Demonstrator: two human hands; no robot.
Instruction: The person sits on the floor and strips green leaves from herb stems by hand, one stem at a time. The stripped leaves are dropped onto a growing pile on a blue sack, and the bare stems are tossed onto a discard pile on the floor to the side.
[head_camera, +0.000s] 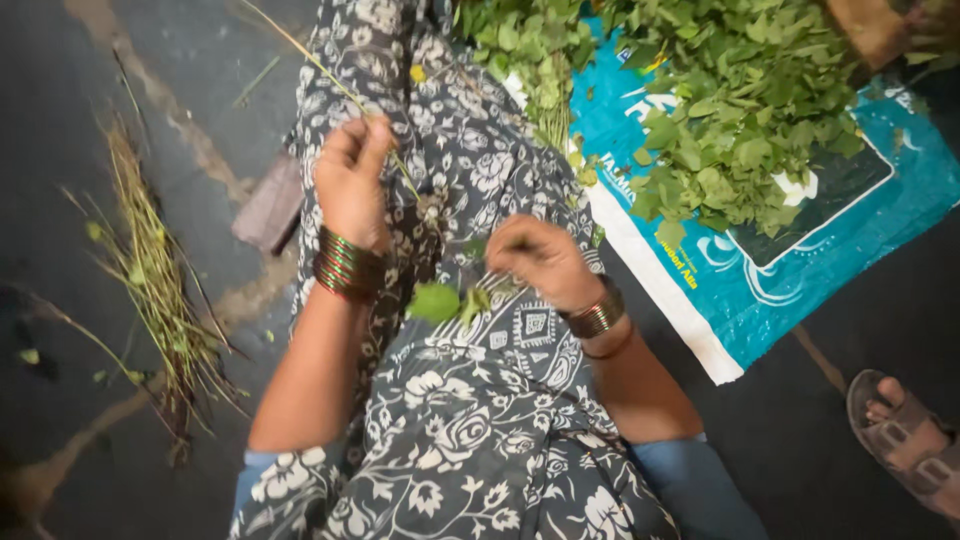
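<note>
My left hand (352, 180) is raised over my lap and pinches a long thin green stem (330, 80) that runs up and to the left. My right hand (540, 260) is closed on small green leaves (445, 300) at the lower end of that stem; a few leaves hang between my two wrists. Both wrists wear bangles. My lap is covered by a grey cloth with a white flower print (470, 420).
A heap of leafy greens (730, 110) lies on a blue and white woven sack (760, 290) at the upper right. Bare stripped stems (155, 280) are piled on the dark floor at the left. Another person's sandalled foot (905, 435) is at the lower right. A brown block (268, 205) lies by my knee.
</note>
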